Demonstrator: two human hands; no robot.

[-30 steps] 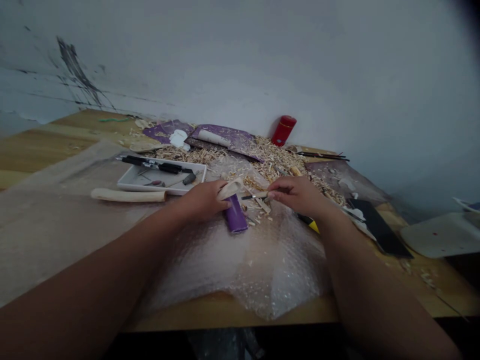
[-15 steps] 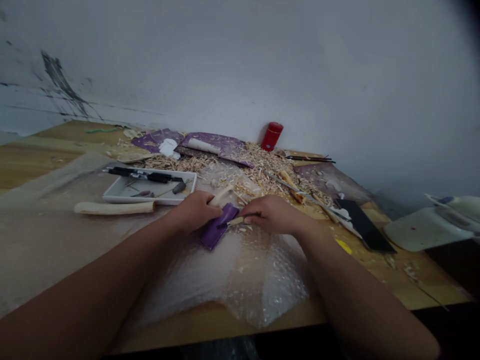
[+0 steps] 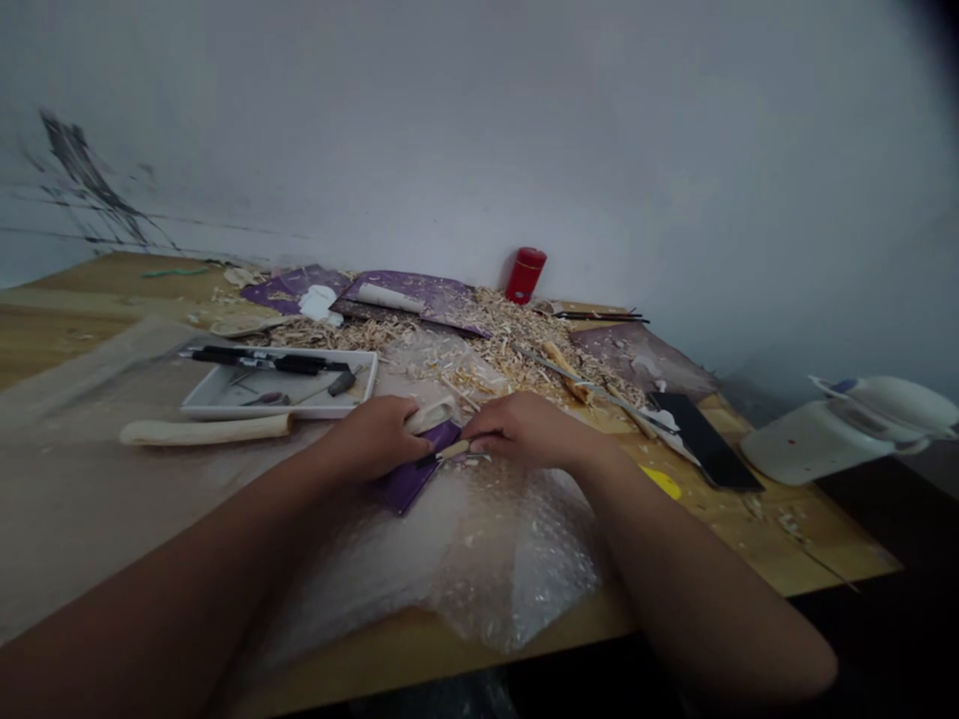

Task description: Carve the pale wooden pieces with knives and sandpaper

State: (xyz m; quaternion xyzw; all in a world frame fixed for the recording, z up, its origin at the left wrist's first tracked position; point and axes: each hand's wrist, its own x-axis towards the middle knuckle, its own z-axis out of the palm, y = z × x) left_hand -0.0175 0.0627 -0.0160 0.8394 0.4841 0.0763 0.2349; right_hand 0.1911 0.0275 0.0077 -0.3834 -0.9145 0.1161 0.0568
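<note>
On my feed, the fingers (image 3: 416,444) of the left hand (image 3: 371,437) are clenched around a pale wooden carving (image 3: 431,415), and the right hand (image 3: 528,429) grips a small carving knife (image 3: 454,451) just beside it. Both hands are over a purple block (image 3: 409,481) at the far edge of the bubble wrap (image 3: 479,549). Beyond the bubble wrap, I see a heap of wood shavings (image 3: 516,345) and a red flask (image 3: 525,275). To its left sits a white tray (image 3: 225,411) of tools, on the wooden counter (image 3: 749,539).
</note>
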